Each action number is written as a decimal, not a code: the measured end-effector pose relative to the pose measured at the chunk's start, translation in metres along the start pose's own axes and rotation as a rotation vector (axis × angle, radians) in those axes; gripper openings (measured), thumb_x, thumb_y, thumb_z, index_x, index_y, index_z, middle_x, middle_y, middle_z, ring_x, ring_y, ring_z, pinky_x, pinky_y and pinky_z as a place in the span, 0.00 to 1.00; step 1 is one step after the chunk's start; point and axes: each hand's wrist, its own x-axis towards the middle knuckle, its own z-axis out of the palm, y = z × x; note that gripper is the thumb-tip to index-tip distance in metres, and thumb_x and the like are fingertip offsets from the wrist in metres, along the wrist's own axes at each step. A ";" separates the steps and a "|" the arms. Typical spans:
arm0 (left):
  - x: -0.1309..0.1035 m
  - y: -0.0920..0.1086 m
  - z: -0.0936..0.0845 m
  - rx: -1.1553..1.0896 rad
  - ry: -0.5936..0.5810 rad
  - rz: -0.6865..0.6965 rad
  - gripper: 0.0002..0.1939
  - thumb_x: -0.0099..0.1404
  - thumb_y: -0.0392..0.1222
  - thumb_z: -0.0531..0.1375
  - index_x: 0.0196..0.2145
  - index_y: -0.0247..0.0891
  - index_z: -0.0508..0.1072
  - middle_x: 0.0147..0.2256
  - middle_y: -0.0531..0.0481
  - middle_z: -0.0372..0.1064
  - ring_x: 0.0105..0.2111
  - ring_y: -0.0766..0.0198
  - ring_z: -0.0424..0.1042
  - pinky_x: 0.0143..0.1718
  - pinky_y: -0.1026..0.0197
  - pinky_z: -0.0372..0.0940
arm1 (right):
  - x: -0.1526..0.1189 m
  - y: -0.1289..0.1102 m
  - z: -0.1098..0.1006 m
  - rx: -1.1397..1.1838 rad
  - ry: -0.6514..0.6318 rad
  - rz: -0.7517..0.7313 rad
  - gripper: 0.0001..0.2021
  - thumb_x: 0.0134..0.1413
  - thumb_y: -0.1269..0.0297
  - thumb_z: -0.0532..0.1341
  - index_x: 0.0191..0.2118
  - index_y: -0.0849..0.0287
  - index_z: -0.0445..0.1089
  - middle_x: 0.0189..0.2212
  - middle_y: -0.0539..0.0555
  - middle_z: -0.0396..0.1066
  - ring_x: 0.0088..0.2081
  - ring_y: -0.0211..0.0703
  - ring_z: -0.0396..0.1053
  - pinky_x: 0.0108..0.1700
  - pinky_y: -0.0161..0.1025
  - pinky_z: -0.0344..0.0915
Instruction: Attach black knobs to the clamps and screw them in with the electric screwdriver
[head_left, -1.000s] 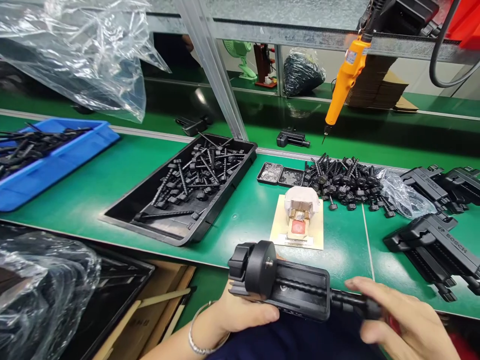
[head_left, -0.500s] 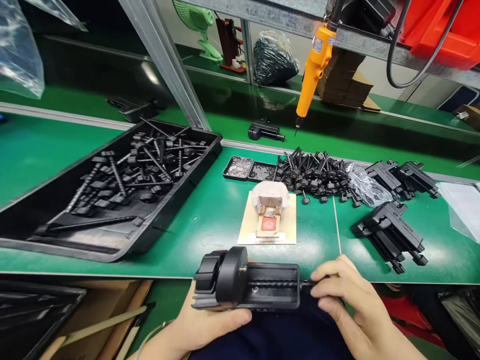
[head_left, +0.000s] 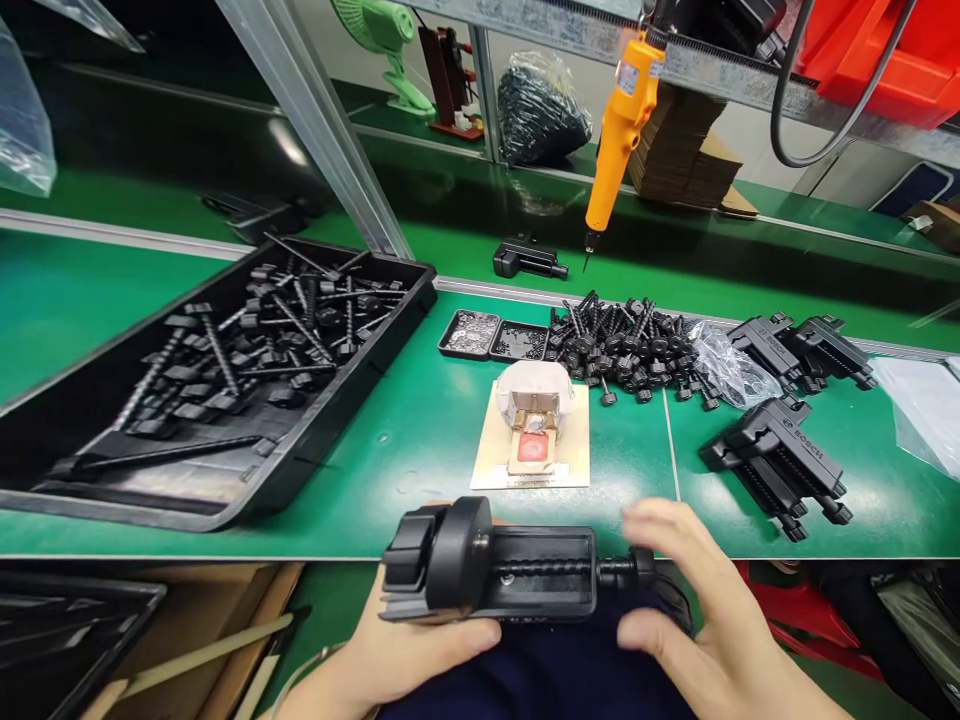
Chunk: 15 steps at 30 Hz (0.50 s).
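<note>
My left hand is closed around the body of a black plastic clamp, held level above the front edge of the bench. A threaded rod runs along its open channel, and a round knob on the rod sticks out at the right end. Around that knob, my right hand is open, thumb and fingers spread apart. Whether its palm or hidden fingers touch the knob I cannot tell. Similar clamps marked BOSCH lie on the bench to the right.
A black tray of threaded knob rods stands at left. Behind a fixture on a pale board lie small boxes of tiny parts and a heap of knob rods. An orange electric screwdriver hangs overhead.
My right hand's fingers, closed on the rod's end before, have spread apart, and the knob now shows. The clamp stays in my left hand. My view has shifted slightly.
</note>
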 end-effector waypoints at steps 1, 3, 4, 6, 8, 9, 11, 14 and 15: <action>-0.001 -0.003 0.000 -0.008 -0.009 0.015 0.26 0.47 0.48 0.73 0.45 0.43 0.77 0.38 0.43 0.78 0.36 0.46 0.79 0.35 0.53 0.77 | 0.000 0.000 0.000 -0.008 0.000 0.025 0.17 0.69 0.48 0.54 0.52 0.55 0.64 0.44 0.57 0.70 0.44 0.45 0.70 0.44 0.37 0.70; -0.002 -0.006 0.000 -0.019 -0.027 0.034 0.27 0.48 0.48 0.73 0.47 0.44 0.76 0.39 0.44 0.78 0.37 0.46 0.79 0.37 0.54 0.77 | 0.000 0.000 0.000 0.000 -0.032 0.075 0.14 0.71 0.50 0.52 0.47 0.54 0.67 0.37 0.53 0.71 0.37 0.42 0.70 0.38 0.36 0.69; -0.003 -0.007 0.000 -0.015 -0.031 0.042 0.28 0.47 0.48 0.73 0.47 0.45 0.75 0.40 0.45 0.78 0.38 0.47 0.79 0.38 0.54 0.77 | 0.000 0.001 0.000 0.017 -0.057 0.078 0.12 0.72 0.54 0.51 0.44 0.54 0.68 0.34 0.51 0.70 0.36 0.41 0.70 0.37 0.35 0.68; -0.003 -0.008 0.001 -0.001 -0.029 0.059 0.30 0.45 0.47 0.75 0.48 0.47 0.74 0.40 0.48 0.77 0.38 0.49 0.79 0.41 0.56 0.76 | -0.001 0.001 0.000 0.023 -0.050 0.075 0.12 0.70 0.52 0.54 0.45 0.54 0.66 0.38 0.52 0.71 0.38 0.42 0.71 0.40 0.36 0.68; -0.002 -0.006 0.002 0.004 -0.019 0.079 0.32 0.45 0.48 0.75 0.48 0.47 0.74 0.40 0.48 0.77 0.38 0.50 0.79 0.41 0.57 0.76 | -0.002 0.000 -0.001 -0.020 -0.054 0.118 0.20 0.67 0.43 0.55 0.48 0.56 0.65 0.40 0.55 0.72 0.38 0.45 0.72 0.39 0.39 0.70; -0.002 -0.005 0.002 0.007 -0.027 0.078 0.31 0.46 0.48 0.74 0.49 0.47 0.74 0.40 0.48 0.77 0.38 0.50 0.79 0.41 0.56 0.76 | -0.002 0.001 -0.001 -0.051 -0.096 0.162 0.23 0.67 0.41 0.51 0.45 0.57 0.67 0.37 0.55 0.72 0.35 0.46 0.72 0.36 0.39 0.69; 0.000 0.000 0.001 0.014 -0.050 0.067 0.30 0.47 0.48 0.74 0.48 0.48 0.74 0.40 0.48 0.77 0.38 0.49 0.79 0.40 0.54 0.77 | -0.003 0.001 -0.001 -0.090 -0.204 0.224 0.25 0.71 0.44 0.44 0.38 0.57 0.68 0.29 0.52 0.71 0.29 0.44 0.71 0.31 0.39 0.66; 0.003 0.006 0.000 0.039 -0.021 0.088 0.28 0.46 0.48 0.75 0.46 0.48 0.76 0.38 0.48 0.79 0.36 0.48 0.80 0.37 0.55 0.77 | -0.004 0.002 -0.002 -0.080 -0.206 0.210 0.22 0.73 0.48 0.44 0.42 0.57 0.68 0.26 0.49 0.69 0.28 0.42 0.70 0.32 0.38 0.66; 0.004 0.008 0.000 0.054 0.002 0.103 0.27 0.46 0.48 0.74 0.45 0.47 0.76 0.37 0.47 0.79 0.35 0.48 0.80 0.36 0.56 0.77 | -0.004 0.003 -0.002 -0.061 -0.155 0.187 0.21 0.71 0.46 0.46 0.46 0.57 0.66 0.28 0.49 0.69 0.29 0.41 0.70 0.34 0.38 0.67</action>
